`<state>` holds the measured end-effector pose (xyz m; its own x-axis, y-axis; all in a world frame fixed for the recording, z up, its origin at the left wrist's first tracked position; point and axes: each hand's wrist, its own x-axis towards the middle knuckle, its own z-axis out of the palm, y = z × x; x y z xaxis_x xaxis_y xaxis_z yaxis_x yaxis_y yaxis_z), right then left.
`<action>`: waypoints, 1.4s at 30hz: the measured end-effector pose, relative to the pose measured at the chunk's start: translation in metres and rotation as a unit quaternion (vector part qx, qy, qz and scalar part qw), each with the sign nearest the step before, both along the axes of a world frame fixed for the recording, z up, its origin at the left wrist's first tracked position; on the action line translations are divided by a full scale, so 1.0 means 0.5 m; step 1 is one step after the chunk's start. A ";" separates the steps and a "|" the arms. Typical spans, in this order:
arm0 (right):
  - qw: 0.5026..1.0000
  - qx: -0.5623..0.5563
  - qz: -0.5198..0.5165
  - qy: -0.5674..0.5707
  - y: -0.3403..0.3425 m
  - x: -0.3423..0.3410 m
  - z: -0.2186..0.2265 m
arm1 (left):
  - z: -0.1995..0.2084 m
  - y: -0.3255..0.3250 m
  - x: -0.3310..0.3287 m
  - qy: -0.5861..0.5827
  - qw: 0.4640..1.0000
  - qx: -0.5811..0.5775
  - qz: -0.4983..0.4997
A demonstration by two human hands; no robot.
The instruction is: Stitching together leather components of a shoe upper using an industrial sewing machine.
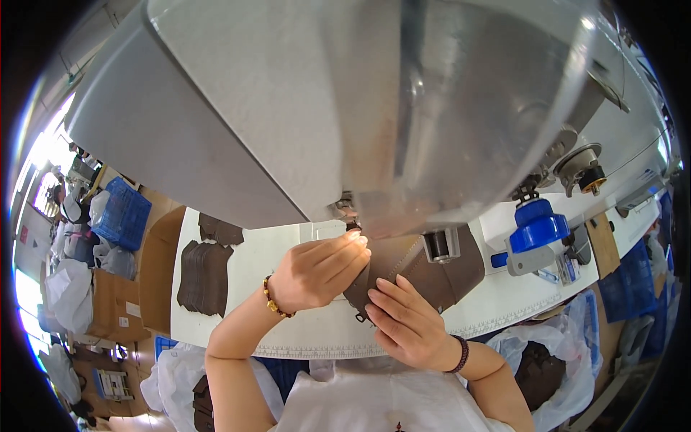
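Observation:
A brown leather-like piece (461, 272) with a toothed or stitched line across it lies on the white table under the sewing machine (281, 93). My left hand (320, 270) is closed, its fingertips pressed together in the light by the needle area. What they hold, if anything, is hidden. My right hand (407, 320) rests on the near part of the brown piece, fingers stretched out over it. A small dark metal ring (360, 317) shows at the piece's near left edge. The machine's head covers much of the piece's far side.
Stacked brown pieces (204, 277) lie on the table's left. To the right are a metal cylinder (440, 245) and a blue plastic part (536, 227) on the machine. A ruler strip (317, 353) follows the near edge. Lined bins (568, 345) stand below; a cardboard box (119, 306) is left.

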<state>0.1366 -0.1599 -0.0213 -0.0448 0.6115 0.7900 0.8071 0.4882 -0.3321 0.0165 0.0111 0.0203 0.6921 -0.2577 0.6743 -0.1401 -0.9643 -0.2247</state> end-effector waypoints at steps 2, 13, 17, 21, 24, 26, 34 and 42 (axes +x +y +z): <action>1.000 -0.008 0.009 -0.010 0.002 0.000 0.002 | -0.001 0.001 0.001 -0.011 1.000 -0.011 0.000; 0.999 -0.034 0.017 -0.028 0.032 0.028 0.008 | 0.011 0.018 0.006 0.022 0.995 -0.089 0.027; 0.994 -0.083 0.067 -0.016 0.030 0.045 0.035 | -0.029 0.007 -0.025 0.049 0.980 -0.171 0.091; 0.986 -0.142 0.073 -0.046 0.025 0.092 0.083 | -0.110 -0.059 -0.050 0.010 0.829 -0.560 0.005; 0.956 -0.235 0.075 -0.157 0.048 0.119 0.106 | -0.159 -0.130 -0.039 0.134 0.665 -0.730 -0.084; 0.956 -0.185 0.070 -0.216 0.067 0.124 0.112 | -0.180 -0.167 -0.014 0.082 0.641 -0.755 -0.115; 0.886 -0.093 0.143 -0.432 0.086 0.112 0.119 | -0.181 -0.194 0.025 -0.030 0.727 -0.686 0.022; 0.825 -0.072 0.099 -0.552 0.048 0.097 0.162 | -0.169 -0.176 0.030 -0.073 0.785 -0.614 0.032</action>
